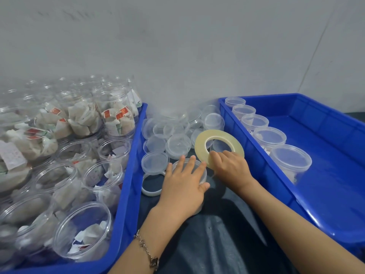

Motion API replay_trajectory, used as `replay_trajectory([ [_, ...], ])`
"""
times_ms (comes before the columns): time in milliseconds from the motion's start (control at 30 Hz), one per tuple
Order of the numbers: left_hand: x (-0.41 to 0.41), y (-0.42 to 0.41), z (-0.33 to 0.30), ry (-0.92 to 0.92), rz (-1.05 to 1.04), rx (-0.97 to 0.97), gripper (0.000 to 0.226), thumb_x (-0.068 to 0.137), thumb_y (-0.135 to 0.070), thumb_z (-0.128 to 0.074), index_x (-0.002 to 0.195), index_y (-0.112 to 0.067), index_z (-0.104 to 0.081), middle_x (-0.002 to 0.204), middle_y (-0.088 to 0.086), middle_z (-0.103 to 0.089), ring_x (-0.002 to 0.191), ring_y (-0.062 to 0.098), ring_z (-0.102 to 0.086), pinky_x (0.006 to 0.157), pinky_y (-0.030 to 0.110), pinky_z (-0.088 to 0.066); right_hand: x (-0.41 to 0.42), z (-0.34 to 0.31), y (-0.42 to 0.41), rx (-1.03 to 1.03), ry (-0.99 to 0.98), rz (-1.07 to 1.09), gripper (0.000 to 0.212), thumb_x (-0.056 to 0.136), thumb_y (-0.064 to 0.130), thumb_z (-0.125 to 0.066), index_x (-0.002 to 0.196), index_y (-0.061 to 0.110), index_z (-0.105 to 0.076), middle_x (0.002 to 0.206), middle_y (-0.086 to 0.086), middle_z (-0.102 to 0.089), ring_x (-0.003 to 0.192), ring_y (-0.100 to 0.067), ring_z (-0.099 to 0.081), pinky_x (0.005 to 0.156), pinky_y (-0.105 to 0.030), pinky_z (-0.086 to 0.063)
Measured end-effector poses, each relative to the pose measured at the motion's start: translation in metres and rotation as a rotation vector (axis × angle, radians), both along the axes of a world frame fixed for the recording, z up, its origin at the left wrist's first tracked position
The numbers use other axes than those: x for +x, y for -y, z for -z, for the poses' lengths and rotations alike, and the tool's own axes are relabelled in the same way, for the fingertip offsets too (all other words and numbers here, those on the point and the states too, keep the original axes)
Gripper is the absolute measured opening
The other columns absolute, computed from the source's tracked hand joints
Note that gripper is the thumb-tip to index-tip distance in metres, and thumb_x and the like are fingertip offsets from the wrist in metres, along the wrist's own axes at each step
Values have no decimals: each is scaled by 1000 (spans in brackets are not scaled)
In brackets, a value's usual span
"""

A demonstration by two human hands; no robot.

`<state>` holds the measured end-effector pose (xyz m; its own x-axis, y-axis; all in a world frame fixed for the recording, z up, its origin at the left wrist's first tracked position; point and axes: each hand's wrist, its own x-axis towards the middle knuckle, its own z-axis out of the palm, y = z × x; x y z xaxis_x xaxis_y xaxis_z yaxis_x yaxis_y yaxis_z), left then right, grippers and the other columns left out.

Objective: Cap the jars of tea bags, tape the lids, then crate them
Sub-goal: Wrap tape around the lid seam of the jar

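Observation:
My left hand [181, 186] lies flat on the clear lid of a jar [204, 175] standing on the dark table between two blue crates, fingers spread straight over the lid, thumb at its side. My right hand [231, 167] pinches the near edge of a yellowish tape roll [217, 133], which is tilted up just right of that jar. The left crate [128, 175] holds several uncapped jars of tea bags [83, 230]. In the right crate [325, 175], several capped jars [290, 159] stand in a row along its left wall.
A heap of loose clear lids [177, 143] lies between the crates, behind my hands. A white plastic ring [150, 192] lies on the table left of the jar. A grey wall stands close behind. Most of the right crate's floor is bare.

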<state>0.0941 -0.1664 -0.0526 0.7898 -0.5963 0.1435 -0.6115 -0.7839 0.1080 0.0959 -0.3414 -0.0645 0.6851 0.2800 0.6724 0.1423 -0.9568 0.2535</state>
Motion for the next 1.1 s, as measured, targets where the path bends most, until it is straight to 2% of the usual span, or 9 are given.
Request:
replay_trajectory([
  [267, 2, -3, 8, -32, -3, -124, 57, 97, -50, -34, 150, -39, -14, 160, -8, -2, 144, 11, 10, 111, 37, 11, 13, -3, -23, 124, -93, -51, 28, 51, 5, -85, 60, 6, -59, 44, -2, -54, 36, -18, -52, 34, -24, -38],
  [400, 2, -3, 7, -18, -7, -165, 61, 93, -58, -37, 149, -39, -20, 159, -8, -8, 143, 10, 4, 110, 34, 8, 18, 8, -27, 311, -379, 58, 33, 87, 20, -61, 114, 3, -55, 91, -11, -69, 80, -30, -64, 59, -33, -40],
  [533, -3, -3, 5, 47, -28, -169, 70, 83, -69, -43, 145, -40, -28, 156, -11, -19, 144, 11, -4, 112, 35, 0, 7, 6, -23, 569, -491, -53, 62, 80, 24, -68, 131, 9, -37, 108, -11, -64, 97, -27, -60, 74, -33, -46],
  [600, -4, -3, 2, 37, -43, -179, 59, 87, -63, -44, 142, -44, -31, 155, -17, -19, 144, 7, -3, 112, 40, 0, -1, 4, -14, 620, -491, -110, 61, 77, 8, -69, 129, 5, -38, 113, -13, -59, 101, -27, -57, 76, -31, -45],
  [733, -9, -10, 1, -6, -29, -202, 48, 90, -54, -44, 136, -49, -32, 153, -28, -15, 141, 2, -4, 108, 44, -1, -28, 3, 3, 375, -351, -72, 51, 66, -12, -70, 113, 0, -56, 94, -17, -65, 81, -36, -62, 61, -42, -50],
  [800, -13, -14, 1, 35, -19, -195, 46, 91, -53, -43, 136, -49, -33, 152, -30, -15, 138, 2, -9, 106, 40, -3, -39, 4, 11, 278, -211, -45, 51, 55, -15, -74, 104, 0, -64, 87, -13, -67, 76, -36, -64, 58, -39, -53],
  [867, -16, -16, 0, 53, 18, -207, 46, 93, -50, -43, 138, -48, -33, 152, -30, -15, 137, 2, -11, 109, 37, -1, -41, 1, 18, 189, -105, -2, 48, 52, -14, -73, 96, 4, -68, 84, -7, -68, 79, -30, -66, 67, -37, -52],
  [967, -15, -17, -3, 60, 104, -212, 48, 95, -42, -46, 142, -42, -34, 154, -24, -19, 139, 3, -13, 109, 19, 9, -37, -2, 18, 82, -24, 67, 32, 57, -11, -71, 83, 8, -68, 77, -3, -67, 90, -26, -68, 84, -49, -48],
  [1100, -12, -24, -6, -36, 187, -285, 47, 95, -26, -54, 138, -37, -43, 147, -30, -22, 141, -3, -11, 100, 3, 18, -24, 0, 5, 71, 19, 135, 22, 59, -9, -74, 72, 7, -66, 73, -5, -65, 100, -28, -66, 82, -57, -49],
])
